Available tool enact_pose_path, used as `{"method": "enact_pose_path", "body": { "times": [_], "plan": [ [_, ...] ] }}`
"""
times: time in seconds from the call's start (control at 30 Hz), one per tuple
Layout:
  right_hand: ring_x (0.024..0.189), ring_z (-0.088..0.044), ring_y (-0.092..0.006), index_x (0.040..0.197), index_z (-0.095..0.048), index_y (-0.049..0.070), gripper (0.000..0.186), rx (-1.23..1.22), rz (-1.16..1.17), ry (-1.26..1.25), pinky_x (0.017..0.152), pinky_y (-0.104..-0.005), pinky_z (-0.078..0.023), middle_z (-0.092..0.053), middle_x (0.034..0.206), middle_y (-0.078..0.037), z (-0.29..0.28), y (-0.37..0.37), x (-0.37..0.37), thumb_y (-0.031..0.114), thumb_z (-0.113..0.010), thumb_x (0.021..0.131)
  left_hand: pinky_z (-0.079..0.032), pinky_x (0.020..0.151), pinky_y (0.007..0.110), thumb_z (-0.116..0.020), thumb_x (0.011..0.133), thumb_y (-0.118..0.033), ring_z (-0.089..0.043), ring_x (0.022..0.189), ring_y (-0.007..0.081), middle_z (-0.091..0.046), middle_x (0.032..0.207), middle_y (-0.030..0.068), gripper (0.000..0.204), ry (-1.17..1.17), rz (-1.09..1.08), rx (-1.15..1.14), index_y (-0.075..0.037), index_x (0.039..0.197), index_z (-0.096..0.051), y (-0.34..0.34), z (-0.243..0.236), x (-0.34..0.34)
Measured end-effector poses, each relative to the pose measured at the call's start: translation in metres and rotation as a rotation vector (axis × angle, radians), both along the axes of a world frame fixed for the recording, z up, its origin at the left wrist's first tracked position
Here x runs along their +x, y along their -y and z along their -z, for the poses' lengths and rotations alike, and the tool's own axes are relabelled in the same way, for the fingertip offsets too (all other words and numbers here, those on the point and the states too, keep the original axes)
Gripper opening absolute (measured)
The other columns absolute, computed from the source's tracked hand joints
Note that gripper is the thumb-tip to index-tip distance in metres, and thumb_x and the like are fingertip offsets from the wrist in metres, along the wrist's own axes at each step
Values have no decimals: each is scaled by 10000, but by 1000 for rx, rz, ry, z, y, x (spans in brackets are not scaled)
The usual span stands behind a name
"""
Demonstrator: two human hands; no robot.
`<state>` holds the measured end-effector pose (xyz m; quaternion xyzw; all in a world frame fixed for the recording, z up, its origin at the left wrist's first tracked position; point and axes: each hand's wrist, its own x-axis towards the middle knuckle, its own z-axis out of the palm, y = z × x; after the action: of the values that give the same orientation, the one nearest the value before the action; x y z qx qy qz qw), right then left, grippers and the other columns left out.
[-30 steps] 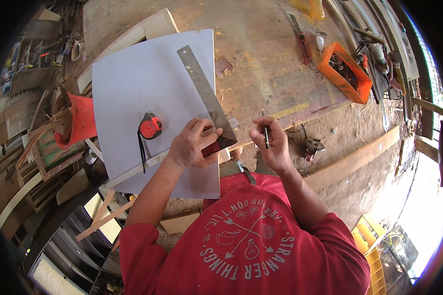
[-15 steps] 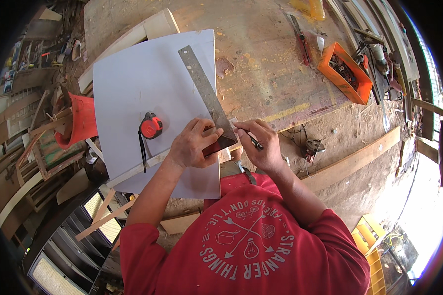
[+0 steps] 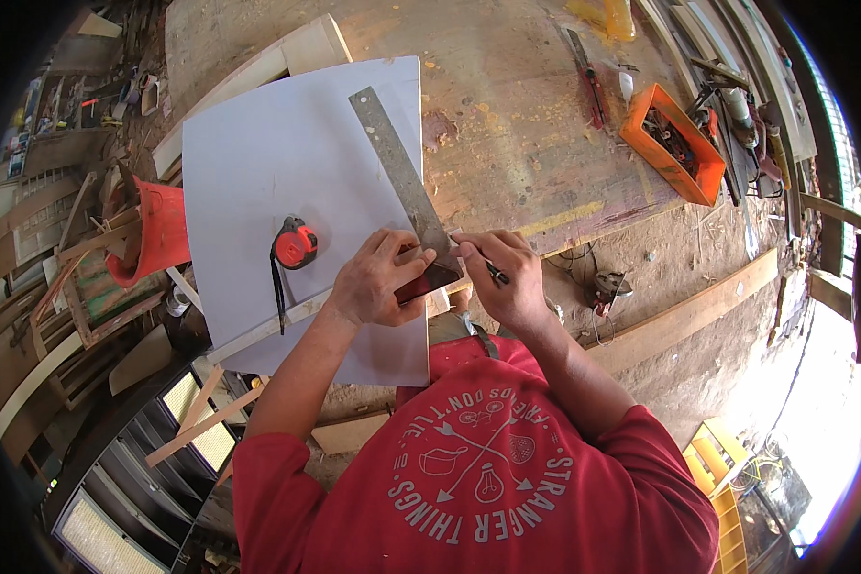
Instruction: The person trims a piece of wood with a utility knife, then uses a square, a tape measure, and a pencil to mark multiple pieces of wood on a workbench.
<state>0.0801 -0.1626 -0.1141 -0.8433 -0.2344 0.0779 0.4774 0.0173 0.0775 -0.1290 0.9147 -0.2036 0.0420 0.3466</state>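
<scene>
A white board lies over the bench's near left part, with a wooden strip across its lower portion. A metal square rests near the board's right side. My left hand grips the square's dark lower end, fingers bent over it. My right hand holds a black pen, its fingertips beside the square's right edge at the lower end; the pen's tip is too small to make out. Left of my hands sits a red and black tape measure, its black strap hanging toward me.
The worn bench carries an orange box of tools and a long red-black tool at right. A red bucket stands among scrap wood at left. A plank lies below at right; yellow slatted objects are at lower right.
My right hand has moved left and up with the pen, from beside the square to against its edge. My left hand keeps its grip; the board and square shift only slightly in view.
</scene>
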Motion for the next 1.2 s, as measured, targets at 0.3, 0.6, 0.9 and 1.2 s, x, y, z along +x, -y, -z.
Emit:
{"method": "enact_pose_path", "body": {
  "times": [0.3, 0.6, 0.9, 1.2],
  "plan": [
    [919, -738, -284, 1123, -789, 15, 174, -13, -27, -2, 853, -400, -561, -804, 934, -84, 1, 0, -1, 87, -681, 1008, -606, 847, 432, -808, 610, -157, -658, 991, 342, -626, 1136, 137, 552, -12, 2, 0, -41, 1148, -763, 0, 1, -1],
    [893, -737, -297, 1096, -783, 5, 160, 16, -95, 44, 822, -408, -569, -791, 915, -111, -6, 5, 0, 60, -670, 997, -607, 853, 431, -807, 596, -136, -663, 1005, 343, -631, 1144, 146, 576, 1, 12, -19, -38, 1162, -762, -1, 2, 0],
    [848, -728, -320, 1080, -781, -8, 156, 19, -87, 39, 785, -419, -561, -772, 896, -137, -4, 8, 0, 46, -674, 981, -605, 853, 431, -805, 606, -150, -659, 985, 341, -628, 1156, 141, 570, 15, 21, -17, -38, 1163, -763, 0, -1, 2],
    [918, -765, -215, 1097, -738, -16, 216, 240, 383, -513, 841, -348, -575, -790, 970, -113, 10, 6, -37, 189, -725, 1032, -599, 834, 431, -800, 616, -166, -660, 968, 342, -624, 1131, 140, 569, 41, 14, -30, -26, 1166, -753, -1, 7, -1]
  ]
}}
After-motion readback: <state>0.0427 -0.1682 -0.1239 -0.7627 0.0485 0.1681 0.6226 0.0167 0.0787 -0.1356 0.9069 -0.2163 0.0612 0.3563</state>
